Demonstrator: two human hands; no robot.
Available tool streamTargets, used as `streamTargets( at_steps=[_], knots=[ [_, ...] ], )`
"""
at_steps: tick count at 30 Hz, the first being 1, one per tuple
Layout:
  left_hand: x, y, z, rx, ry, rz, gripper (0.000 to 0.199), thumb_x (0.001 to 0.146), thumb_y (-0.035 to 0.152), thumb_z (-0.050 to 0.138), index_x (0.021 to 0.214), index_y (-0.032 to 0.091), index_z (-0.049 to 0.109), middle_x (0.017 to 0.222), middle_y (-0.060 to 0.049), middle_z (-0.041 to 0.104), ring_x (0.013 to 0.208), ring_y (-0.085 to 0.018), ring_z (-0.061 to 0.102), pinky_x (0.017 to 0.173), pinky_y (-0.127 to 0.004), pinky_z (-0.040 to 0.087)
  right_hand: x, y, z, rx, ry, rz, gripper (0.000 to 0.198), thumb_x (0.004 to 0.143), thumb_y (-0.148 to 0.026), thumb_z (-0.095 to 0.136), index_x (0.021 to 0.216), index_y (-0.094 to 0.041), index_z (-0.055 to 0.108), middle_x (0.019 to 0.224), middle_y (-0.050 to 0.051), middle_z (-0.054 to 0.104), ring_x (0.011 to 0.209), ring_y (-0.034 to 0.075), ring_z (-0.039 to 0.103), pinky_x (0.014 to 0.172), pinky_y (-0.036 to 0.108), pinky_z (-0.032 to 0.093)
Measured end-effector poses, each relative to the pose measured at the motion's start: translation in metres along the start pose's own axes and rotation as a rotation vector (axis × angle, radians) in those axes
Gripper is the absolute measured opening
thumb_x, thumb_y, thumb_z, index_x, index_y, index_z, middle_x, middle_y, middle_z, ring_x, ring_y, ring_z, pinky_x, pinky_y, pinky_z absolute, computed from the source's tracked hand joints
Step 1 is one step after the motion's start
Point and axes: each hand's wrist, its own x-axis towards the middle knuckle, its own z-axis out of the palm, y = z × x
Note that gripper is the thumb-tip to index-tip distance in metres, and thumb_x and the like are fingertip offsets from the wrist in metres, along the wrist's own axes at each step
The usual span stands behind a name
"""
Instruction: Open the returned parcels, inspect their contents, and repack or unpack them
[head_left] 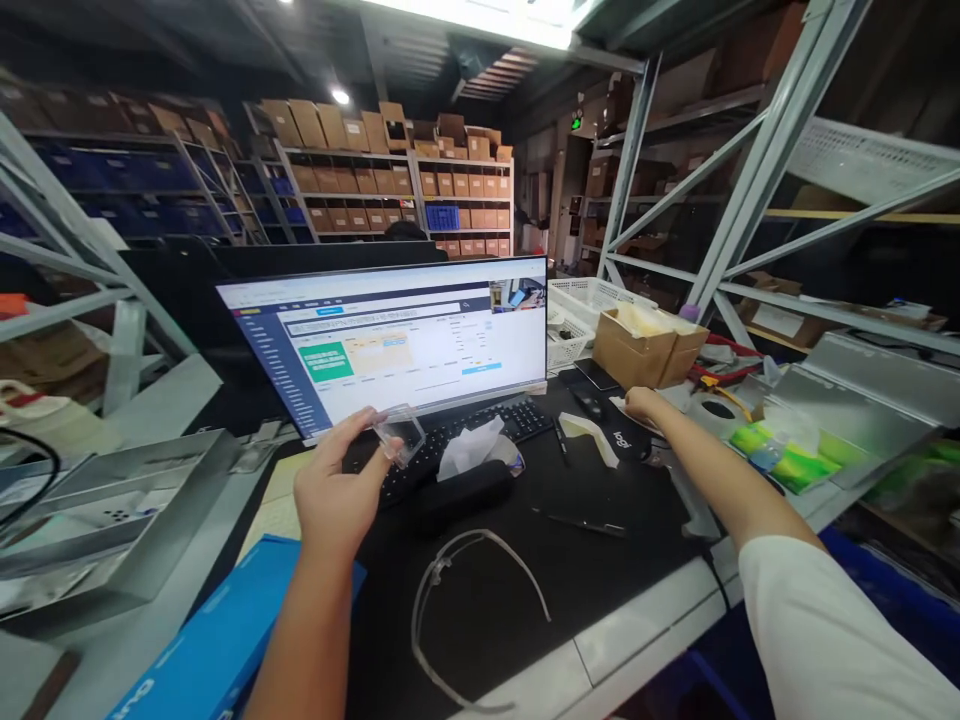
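Observation:
My left hand (pixel 341 480) is raised in front of the monitor, thumb and fingers pinching a small clear plastic case (pixel 403 436) by its side. My right arm reaches far across the desk to the right. Curled closed, my right hand (pixel 642 403) is beside the computer mouse (pixel 588 402) and just in front of an opened cardboard box (pixel 636 345). Whatever is in its fingers is hidden. A crumpled white tissue (pixel 472 447) lies over the keyboard (pixel 517 420), behind a black pouch-like object (pixel 469 497). A clear curved tube or strap (pixel 420 610) lies on the black mat (pixel 600 570).
A lit monitor (pixel 427 350) stands at the back. A blue box (pixel 225 630) and a grey metal tray (pixel 127 540) are at left. At right are a roll of tape (pixel 712 412), a green tissue pack (pixel 784 455) and white baskets (pixel 592 295). Metal shelving rises on both sides.

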Motion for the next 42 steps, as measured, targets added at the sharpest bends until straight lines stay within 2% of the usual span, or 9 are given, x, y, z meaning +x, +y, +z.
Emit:
streamTargets(
  at_steps=[5, 9, 13, 17, 25, 30, 34, 39, 42],
  knots=[
    [0.000, 0.029, -0.005, 0.112, -0.062, 0.198, 0.028, 0.081, 0.034, 0.078, 0.108, 0.027, 0.075, 0.117, -0.006, 0.074, 0.115, -0.031, 0.067, 0.105, -0.048, 0.051, 0.012, -0.016, -0.034, 0.188, 0.129, -0.079, 0.020, 0.093, -0.022, 0.058, 0.078, -0.013, 0.066, 0.090, 0.014, 0.072, 0.090, 0.022, 0.066, 0.081, 0.031, 0.048],
    [-0.006, 0.038, 0.000, -0.009, -0.270, 0.220, 0.026, 0.081, 0.032, 0.079, 0.106, 0.027, 0.075, 0.118, -0.006, 0.074, 0.122, -0.030, 0.064, 0.108, -0.048, 0.050, -0.023, -0.074, -0.040, 0.488, 0.249, -0.257, 0.022, 0.090, -0.031, 0.051, 0.073, -0.019, 0.056, 0.076, 0.004, 0.067, 0.074, 0.016, 0.062, 0.067, 0.027, 0.044],
    [-0.015, 0.044, 0.005, -0.162, -0.557, 0.018, 0.031, 0.079, 0.037, 0.082, 0.108, 0.027, 0.077, 0.147, -0.008, 0.059, 0.140, -0.034, 0.050, 0.118, -0.053, 0.040, -0.090, -0.159, -0.018, 1.410, -0.163, -0.536, 0.022, 0.073, -0.033, 0.063, 0.063, -0.021, 0.048, 0.053, -0.004, 0.053, 0.048, 0.012, 0.048, 0.050, 0.025, 0.036],
    [-0.020, 0.050, 0.007, -0.352, -0.691, -0.190, 0.036, 0.075, 0.037, 0.085, 0.108, 0.023, 0.079, 0.155, -0.012, 0.050, 0.140, -0.037, 0.049, 0.118, -0.054, 0.039, -0.147, -0.209, -0.002, 1.720, -0.413, -0.568, 0.025, 0.064, -0.029, 0.076, 0.065, -0.019, 0.052, 0.058, -0.005, 0.054, 0.051, 0.008, 0.045, 0.051, 0.021, 0.035],
    [-0.024, 0.049, 0.011, -0.537, -0.744, -0.293, 0.032, 0.075, 0.028, 0.084, 0.106, 0.021, 0.080, 0.110, -0.007, 0.063, 0.099, -0.021, 0.065, 0.088, -0.034, 0.053, -0.160, -0.198, -0.001, 1.848, -0.607, -0.628, 0.041, 0.063, -0.027, 0.086, 0.068, -0.021, 0.046, 0.079, -0.001, 0.065, 0.057, 0.011, 0.052, 0.044, 0.020, 0.038],
    [-0.022, 0.059, -0.002, -0.446, -0.817, -0.098, 0.035, 0.074, 0.024, 0.085, 0.109, 0.024, 0.079, 0.107, -0.005, 0.062, 0.098, -0.020, 0.064, 0.088, -0.032, 0.054, -0.147, -0.188, 0.006, 1.825, -0.950, -0.643, 0.040, 0.065, -0.041, 0.088, 0.086, -0.020, 0.062, 0.086, 0.000, 0.068, 0.056, 0.008, 0.050, 0.046, 0.018, 0.037],
    [-0.023, 0.077, -0.015, -0.188, -0.861, 0.102, 0.033, 0.082, 0.014, 0.074, 0.113, 0.026, 0.076, 0.115, -0.004, 0.066, 0.110, -0.020, 0.063, 0.101, -0.033, 0.049, -0.142, -0.195, 0.021, 1.585, -1.194, -0.711, 0.052, 0.078, -0.058, 0.077, 0.109, -0.018, 0.070, 0.080, 0.002, 0.070, 0.045, 0.006, 0.038, 0.038, 0.019, 0.020],
    [-0.024, 0.083, -0.020, 0.020, -0.893, 0.135, 0.032, 0.082, 0.009, 0.067, 0.109, 0.025, 0.074, 0.110, -0.004, 0.066, 0.101, -0.019, 0.064, 0.090, -0.030, 0.052, -0.145, -0.201, 0.031, 1.571, -1.032, -0.727, 0.037, 0.064, -0.045, 0.091, 0.078, -0.017, 0.070, 0.065, -0.002, 0.060, 0.053, 0.009, 0.048, 0.050, 0.020, 0.034],
    [-0.023, 0.079, -0.018, 0.042, -0.920, 0.131, 0.030, 0.081, 0.011, 0.068, 0.107, 0.023, 0.075, 0.107, -0.004, 0.067, 0.098, -0.019, 0.065, 0.087, -0.030, 0.051, -0.148, -0.202, 0.027, 1.602, -0.872, -0.788, 0.034, 0.067, -0.038, 0.090, 0.063, -0.017, 0.063, 0.076, 0.001, 0.065, 0.069, 0.013, 0.057, 0.064, 0.024, 0.044]
  ],
)
